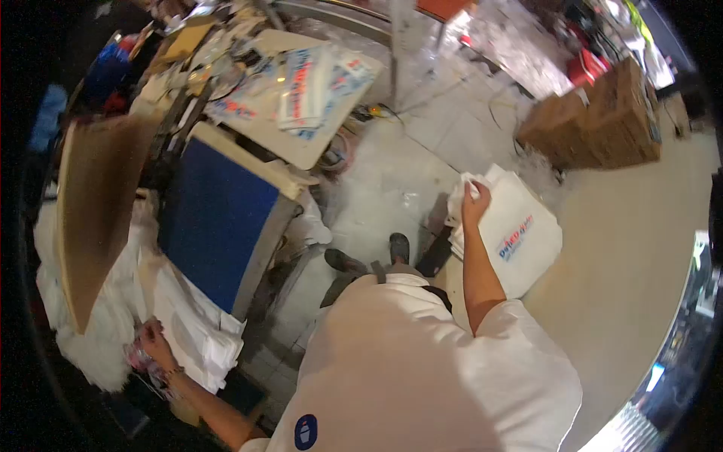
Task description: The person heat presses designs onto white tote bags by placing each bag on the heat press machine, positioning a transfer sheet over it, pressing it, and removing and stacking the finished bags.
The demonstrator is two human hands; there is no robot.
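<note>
My right hand point(476, 203) is closed on the crumpled edge of a white cloth point(457, 197), at the far left corner of a stack of white cloth pieces point(531, 260). The top piece carries red and blue lettering. On the other side, my left hand point(156, 346) is down by a heap of white fabric point(192, 320). Its fingers are curled together, and what they hold, if anything, is too small to make out. A pinkish bundle point(137, 357) lies right beside that hand.
The stack lies on a beige table point(625, 248) with cardboard boxes point(595, 120) at its far end. Left of my feet stands a blue padded board point(215, 218), near a raised tan panel point(102, 211). Beyond is a cream platen point(305, 158) bearing printed white sheets.
</note>
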